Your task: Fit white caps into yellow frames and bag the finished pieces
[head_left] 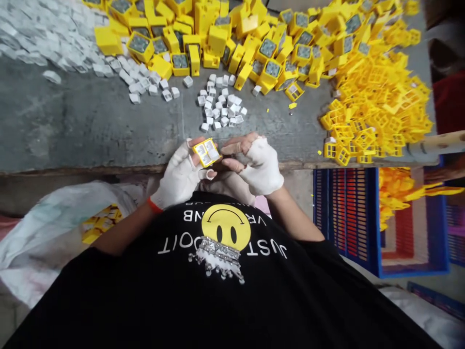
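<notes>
My left hand (181, 172), in a white fingerless glove, grips a small yellow plastic frame (207, 152) divided into square compartments. White square pieces sit in the compartments. At the frame's right side is my right hand (257, 162), gloved the same way, thumb and fingers apart, with nothing visible between them. Whether its fingertips touch the frame's edge I cannot tell. Just beyond both hands, a small group of loose white caps (221, 104) lies scattered on the grey table (109, 126).
Yellow box-shaped parts (218, 39) are heaped along the back. White pieces (54, 34) pile up at left, empty yellow frames (381, 106) at right. Below the table edge are a blue crate (374, 223) on the right and a white sack (47, 228) with yellow pieces on the left.
</notes>
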A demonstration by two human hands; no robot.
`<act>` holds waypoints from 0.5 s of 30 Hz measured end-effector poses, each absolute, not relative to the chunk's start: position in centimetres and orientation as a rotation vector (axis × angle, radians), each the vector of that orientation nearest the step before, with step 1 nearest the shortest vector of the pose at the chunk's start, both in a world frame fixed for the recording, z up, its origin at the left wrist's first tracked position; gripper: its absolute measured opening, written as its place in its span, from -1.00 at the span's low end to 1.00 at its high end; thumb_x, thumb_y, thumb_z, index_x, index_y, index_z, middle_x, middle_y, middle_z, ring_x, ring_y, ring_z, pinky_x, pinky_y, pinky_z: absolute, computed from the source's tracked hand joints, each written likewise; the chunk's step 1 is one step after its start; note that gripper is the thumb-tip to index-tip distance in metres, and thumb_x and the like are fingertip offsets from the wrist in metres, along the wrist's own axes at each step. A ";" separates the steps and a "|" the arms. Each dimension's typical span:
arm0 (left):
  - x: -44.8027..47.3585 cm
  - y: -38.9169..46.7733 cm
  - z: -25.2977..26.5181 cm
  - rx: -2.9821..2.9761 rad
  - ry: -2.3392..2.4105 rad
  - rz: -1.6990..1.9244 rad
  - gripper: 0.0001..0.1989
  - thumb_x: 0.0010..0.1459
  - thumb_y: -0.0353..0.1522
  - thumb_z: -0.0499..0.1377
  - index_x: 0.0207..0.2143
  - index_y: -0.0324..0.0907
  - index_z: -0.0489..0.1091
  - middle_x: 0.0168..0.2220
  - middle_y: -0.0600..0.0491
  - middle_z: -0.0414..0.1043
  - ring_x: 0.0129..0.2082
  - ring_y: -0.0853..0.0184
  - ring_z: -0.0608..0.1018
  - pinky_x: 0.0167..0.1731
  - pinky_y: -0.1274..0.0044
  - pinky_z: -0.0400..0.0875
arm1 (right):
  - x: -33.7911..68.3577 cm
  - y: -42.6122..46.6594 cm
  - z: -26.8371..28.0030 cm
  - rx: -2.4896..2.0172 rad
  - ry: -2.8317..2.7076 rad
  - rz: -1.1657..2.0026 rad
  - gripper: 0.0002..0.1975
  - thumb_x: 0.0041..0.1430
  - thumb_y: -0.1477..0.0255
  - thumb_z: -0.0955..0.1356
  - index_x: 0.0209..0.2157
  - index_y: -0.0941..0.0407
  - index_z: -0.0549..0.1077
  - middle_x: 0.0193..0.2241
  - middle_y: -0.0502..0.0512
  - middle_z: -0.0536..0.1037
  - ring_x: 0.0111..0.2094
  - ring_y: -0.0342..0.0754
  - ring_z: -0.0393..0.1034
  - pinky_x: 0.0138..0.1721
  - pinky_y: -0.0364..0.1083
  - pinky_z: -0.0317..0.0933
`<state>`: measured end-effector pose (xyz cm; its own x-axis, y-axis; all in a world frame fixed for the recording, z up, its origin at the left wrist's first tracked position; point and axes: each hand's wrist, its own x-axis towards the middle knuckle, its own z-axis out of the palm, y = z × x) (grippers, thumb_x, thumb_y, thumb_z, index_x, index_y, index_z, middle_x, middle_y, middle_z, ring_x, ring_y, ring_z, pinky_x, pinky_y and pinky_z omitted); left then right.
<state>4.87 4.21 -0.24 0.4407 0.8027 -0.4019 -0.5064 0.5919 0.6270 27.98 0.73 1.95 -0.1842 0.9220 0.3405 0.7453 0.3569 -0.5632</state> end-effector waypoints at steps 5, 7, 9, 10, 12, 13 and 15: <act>5.0 3.6 -0.3 0.525 0.786 0.919 -0.42 0.15 -0.31 0.66 0.20 -0.01 0.66 0.20 -0.05 0.76 0.15 0.04 0.79 -0.23 0.51 0.75 | 26.8 0.2 1.3 -1.571 -2.057 0.264 -0.67 0.68 0.11 0.38 -0.02 -0.06 0.77 0.02 0.16 0.81 0.04 0.20 0.62 0.17 0.23 0.38; 5.0 3.4 -0.4 0.558 0.797 0.940 -0.44 0.12 -0.30 0.67 0.16 -0.01 0.68 0.22 -0.06 0.75 0.19 -0.02 0.78 -0.21 0.47 0.77 | 26.9 0.2 1.3 -1.558 -2.106 0.184 -0.66 0.70 0.16 0.34 -0.05 -0.06 0.75 -0.01 0.15 0.81 0.00 0.20 0.61 0.15 0.24 0.36; 5.1 3.2 -0.4 0.578 0.808 0.945 -0.48 0.15 -0.31 0.66 0.14 -0.01 0.70 0.23 -0.04 0.75 0.24 -0.08 0.76 -0.17 0.42 0.79 | 26.6 -0.1 1.4 -1.571 -2.155 0.113 -0.69 0.70 0.25 0.33 -0.04 -0.08 0.74 -0.02 0.14 0.82 0.02 0.21 0.60 0.18 0.25 0.33; 5.0 3.1 -0.4 0.579 0.816 0.950 -0.50 0.15 -0.32 0.65 0.13 -0.02 0.70 0.23 -0.05 0.75 0.26 -0.10 0.75 -0.13 0.40 0.80 | 26.4 -0.2 1.5 -1.592 -2.176 0.091 -0.71 0.69 0.28 0.33 -0.02 -0.09 0.74 -0.01 0.14 0.82 0.05 0.22 0.60 0.21 0.27 0.32; 5.0 3.1 -0.6 0.570 0.830 0.953 -0.52 0.15 -0.34 0.65 0.11 -0.06 0.71 0.20 -0.09 0.75 0.26 -0.11 0.74 -0.10 0.39 0.78 | 25.8 -0.7 1.6 -1.642 -2.220 0.072 -0.74 0.66 0.35 0.35 0.05 -0.10 0.74 0.02 0.17 0.82 0.13 0.24 0.59 0.28 0.30 0.29; 5.0 3.1 -0.7 0.564 0.831 0.951 -0.53 0.15 -0.33 0.66 0.10 -0.08 0.72 0.18 -0.11 0.76 0.22 -0.09 0.75 -0.11 0.40 0.78 | 25.5 -0.9 1.7 -1.652 -2.250 0.075 -0.74 0.65 0.37 0.36 0.08 -0.09 0.74 0.03 0.19 0.82 0.15 0.25 0.58 0.29 0.31 0.28; 4.8 3.2 -1.1 0.548 0.810 0.927 -0.54 0.15 -0.28 0.67 0.07 -0.07 0.72 0.12 -0.11 0.78 0.08 0.01 0.79 -0.19 0.44 0.76 | 25.3 -1.0 1.8 -1.606 -2.328 0.118 -0.74 0.65 0.37 0.37 0.09 -0.07 0.75 0.02 0.21 0.82 0.11 0.22 0.60 0.25 0.28 0.30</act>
